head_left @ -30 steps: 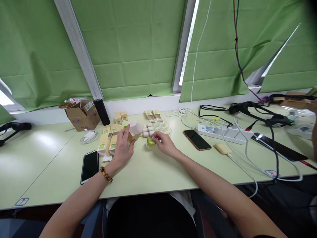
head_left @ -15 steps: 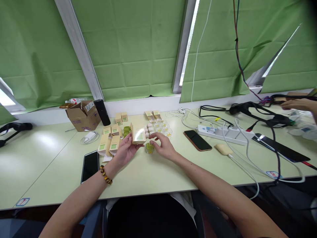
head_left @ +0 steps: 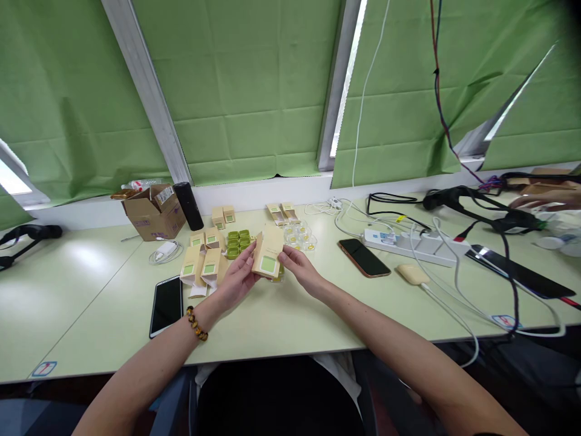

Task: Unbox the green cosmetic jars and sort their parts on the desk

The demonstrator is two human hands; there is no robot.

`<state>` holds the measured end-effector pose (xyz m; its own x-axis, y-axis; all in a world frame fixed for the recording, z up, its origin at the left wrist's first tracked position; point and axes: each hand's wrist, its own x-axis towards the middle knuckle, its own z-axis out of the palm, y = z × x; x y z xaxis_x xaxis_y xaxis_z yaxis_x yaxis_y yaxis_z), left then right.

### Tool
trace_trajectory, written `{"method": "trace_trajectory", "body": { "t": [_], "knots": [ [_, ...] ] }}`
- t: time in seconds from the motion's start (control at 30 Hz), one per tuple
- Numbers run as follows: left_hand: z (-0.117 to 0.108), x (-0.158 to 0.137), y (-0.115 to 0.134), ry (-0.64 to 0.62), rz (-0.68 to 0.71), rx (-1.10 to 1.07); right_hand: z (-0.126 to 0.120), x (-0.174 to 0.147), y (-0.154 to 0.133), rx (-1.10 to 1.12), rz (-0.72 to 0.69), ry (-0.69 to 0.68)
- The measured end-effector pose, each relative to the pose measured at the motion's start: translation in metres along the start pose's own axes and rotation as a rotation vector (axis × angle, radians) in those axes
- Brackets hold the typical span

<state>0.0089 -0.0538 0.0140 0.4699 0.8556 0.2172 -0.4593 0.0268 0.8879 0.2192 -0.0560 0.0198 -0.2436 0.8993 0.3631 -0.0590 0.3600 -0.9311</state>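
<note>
My left hand [head_left: 236, 282] is closed around the left side of a small kraft cardboard box [head_left: 267, 257] with a green window on its front. The box is tilted above the table, its top flap raised. On its right edge, my right hand [head_left: 300, 271] grips with thumb and fingers. Partly hidden beneath the box is a small clear container with green in it [head_left: 279, 277]. Several green square pots [head_left: 238, 241] stand in rows behind my left hand. Just beyond the box are several clear cups with yellow spots [head_left: 299, 235]. More kraft boxes [head_left: 213, 265], some with open flaps, are at the left.
A dark phone [head_left: 166, 306] lies by my left forearm, another phone [head_left: 364, 257] to the right. Farther right are a white power strip [head_left: 408, 247], tangled cables and a black headset [head_left: 476, 206]. A brown carton [head_left: 154, 213] and black cylinder [head_left: 188, 206] stand back left. Another person's hand [head_left: 551, 200] is blurred at far right.
My right hand has moved from the clear container up to the box's edge. The box has shifted slightly right and tipped, now covering most of that container.
</note>
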Motion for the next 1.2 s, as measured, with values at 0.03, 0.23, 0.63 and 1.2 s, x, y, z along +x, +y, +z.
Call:
{"method": "trace_trajectory", "body": {
  "t": [0.03, 0.23, 0.63, 1.2],
  "knots": [
    [0.002, -0.001, -0.001, -0.004, -0.005, 0.007, 0.001, 0.000, -0.001, 0.064, 0.025, -0.019],
    [0.003, -0.003, -0.002, 0.013, 0.129, 0.188, 0.001, 0.001, -0.004, 0.152, 0.057, 0.041],
    [0.005, -0.006, -0.009, -0.012, 0.250, 0.509, -0.003, 0.006, 0.016, 0.002, 0.020, 0.132],
    [0.006, -0.004, -0.006, -0.023, 0.231, 0.409, -0.004, 0.005, 0.017, -0.113, -0.062, 0.074]
  ]
}}
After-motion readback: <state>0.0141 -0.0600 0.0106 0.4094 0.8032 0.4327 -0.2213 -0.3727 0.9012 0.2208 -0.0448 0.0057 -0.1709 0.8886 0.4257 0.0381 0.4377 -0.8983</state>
